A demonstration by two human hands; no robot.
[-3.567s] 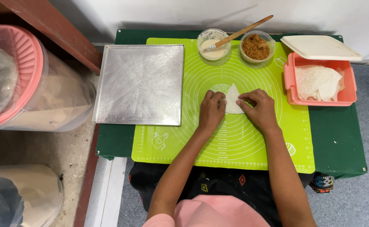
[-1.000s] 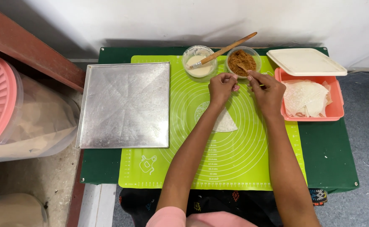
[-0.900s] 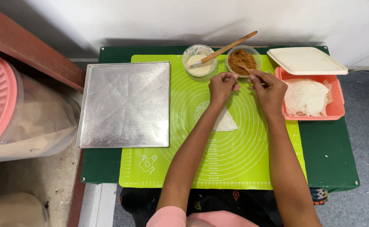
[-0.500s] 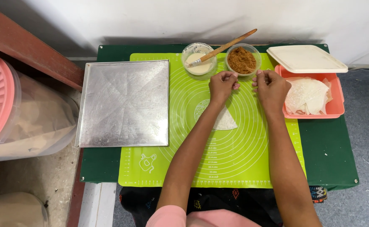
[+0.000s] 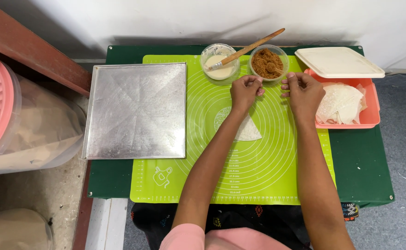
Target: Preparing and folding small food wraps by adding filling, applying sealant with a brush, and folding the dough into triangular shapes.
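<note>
Both hands have left the folded white wrapper point(image 5: 248, 131), which they pressed 3.6 s ago, and moved up to the bowl of brown filling point(image 5: 267, 62). The left hand point(image 5: 245, 89) and right hand point(image 5: 303, 92) have since drawn slightly apart, just below that bowl.

Single head-worn view, looking steeply down, fairly near, over green table point(image 5: 360, 176)

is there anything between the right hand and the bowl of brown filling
Nothing visible. The right hand sits just in front of the bowl of brown filling, with only bare green mat between them. A small spoon rests inside the bowl.
</note>
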